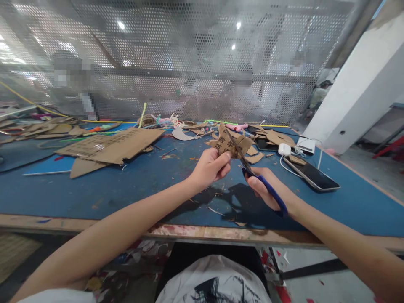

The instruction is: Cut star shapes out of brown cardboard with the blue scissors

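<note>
Between the thumb and fingers of my left hand (212, 165) is a brown cardboard piece (223, 141) with pointed edges and dark printed characters. My right hand (267, 187) is wrapped round the blue handles of a pair of scissors (272, 192). The dark blades run up and to the left across the cardboard, over its right part. Whether the blades are closed on it I cannot tell. Both hands are raised above the blue tabletop (151, 191), with their shadows and several thin scraps beneath them.
A large printed cardboard sheet (115, 145) lies on the left. To the right are a smartphone (312, 173), a white charger (284, 149) with a cable, and cardboard offcuts (279, 138). Colourful pipe cleaners (167, 120) lie at the back, before a perforated metal screen (195, 63).
</note>
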The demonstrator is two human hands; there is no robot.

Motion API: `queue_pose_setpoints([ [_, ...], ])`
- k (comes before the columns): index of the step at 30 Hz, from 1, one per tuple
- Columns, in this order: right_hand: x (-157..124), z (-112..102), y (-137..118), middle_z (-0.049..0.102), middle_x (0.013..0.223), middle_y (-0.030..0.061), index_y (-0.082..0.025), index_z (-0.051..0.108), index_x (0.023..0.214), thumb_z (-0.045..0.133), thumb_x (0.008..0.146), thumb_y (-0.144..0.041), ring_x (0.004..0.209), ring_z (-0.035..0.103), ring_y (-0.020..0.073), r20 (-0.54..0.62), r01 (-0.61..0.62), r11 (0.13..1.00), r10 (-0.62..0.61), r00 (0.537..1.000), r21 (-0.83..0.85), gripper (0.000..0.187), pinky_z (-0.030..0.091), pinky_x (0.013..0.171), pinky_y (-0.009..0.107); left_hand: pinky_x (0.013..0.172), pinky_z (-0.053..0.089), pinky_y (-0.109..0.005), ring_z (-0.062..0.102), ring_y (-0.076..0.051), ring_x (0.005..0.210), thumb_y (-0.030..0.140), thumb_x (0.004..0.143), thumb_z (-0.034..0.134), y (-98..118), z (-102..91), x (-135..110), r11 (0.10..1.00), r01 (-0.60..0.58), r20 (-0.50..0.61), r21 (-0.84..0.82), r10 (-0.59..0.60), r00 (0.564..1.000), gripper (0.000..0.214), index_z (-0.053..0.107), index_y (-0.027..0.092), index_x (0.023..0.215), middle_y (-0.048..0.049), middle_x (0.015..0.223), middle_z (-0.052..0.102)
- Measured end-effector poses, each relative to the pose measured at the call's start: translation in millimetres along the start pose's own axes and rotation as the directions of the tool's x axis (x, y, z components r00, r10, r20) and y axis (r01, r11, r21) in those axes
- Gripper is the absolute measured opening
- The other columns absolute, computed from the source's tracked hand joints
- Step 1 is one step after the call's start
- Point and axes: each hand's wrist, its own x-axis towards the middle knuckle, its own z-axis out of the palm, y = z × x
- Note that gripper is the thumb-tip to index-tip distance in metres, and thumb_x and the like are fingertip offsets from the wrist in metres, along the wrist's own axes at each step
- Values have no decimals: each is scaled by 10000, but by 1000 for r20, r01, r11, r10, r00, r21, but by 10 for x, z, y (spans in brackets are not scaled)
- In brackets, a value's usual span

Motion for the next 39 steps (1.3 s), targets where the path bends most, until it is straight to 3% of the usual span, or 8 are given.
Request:
queue_pose_setpoints([
  [9,162,-45,-27,491,621,2,-199,468,718,365,812,-738,575,440,150,-97,-81,974,62,993,-213,556,342,545,272,425,366,-190,525,-82,485,513,684,711,-148,-94,225,965,-109,-270,-237,43,962,399,548,151,729,9,566,593],
  [14,161,1,120,577,656,55,-206,508,692,517,781,-676,596,537,193,-81,-181,879,162,983,-441,479,372,549,288,455,364,-178,488,-61,516,500,744,676,-43,-519,396,910,-281,-653,-305,15,757,390,431,198,722,41,593,523],
  [16,166,16,194,612,716,92,-197,546,693,631,704,-646,678,581,239,-67,-185,838,176,982,-514,457,417,596,318,467,370,-175,490,-60,534,484,718,703,-20,-628,414,909,-316,-681,-272,50,730,394,429,201,729,47,608,519],
  [19,184,4,232,655,902,128,-169,626,837,736,658,-470,880,611,290,2,-128,898,142,990,-420,368,481,767,390,464,379,-182,512,-67,550,433,619,784,-64,-556,368,934,-247,-559,-258,65,827,403,519,184,792,35,662,571],
  [23,185,-24,149,629,1159,113,-188,571,1127,737,682,-365,1047,611,245,-38,-44,995,48,998,87,507,474,940,416,452,383,-210,493,-72,460,444,598,786,-205,-221,230,987,35,-109,-155,-53,993,387,588,124,689,12,546,572],
  [29,183,-5,62,638,633,-1,-193,611,870,681,729,-506,554,612,171,-138,-55,862,143,980,504,350,555,601,354,484,427,-208,514,-73,475,423,593,803,-314,4,105,966,191,66,-172,-182,981,384,624,103,706,9,557,587],
  [34,184,7,68,628,591,-11,-189,618,774,697,730,-479,521,593,148,-63,-104,861,155,986,498,304,541,569,319,570,505,-225,610,-102,578,297,544,853,-285,-22,88,936,221,29,-275,-222,975,397,653,104,828,-23,693,677],
  [39,164,-5,74,647,631,-7,-178,626,780,725,732,-451,535,605,131,48,-60,750,38,998,659,294,538,542,287,562,531,-241,631,-120,566,293,532,864,-238,-13,41,865,309,178,-396,-258,950,385,657,97,791,-30,666,678],
])
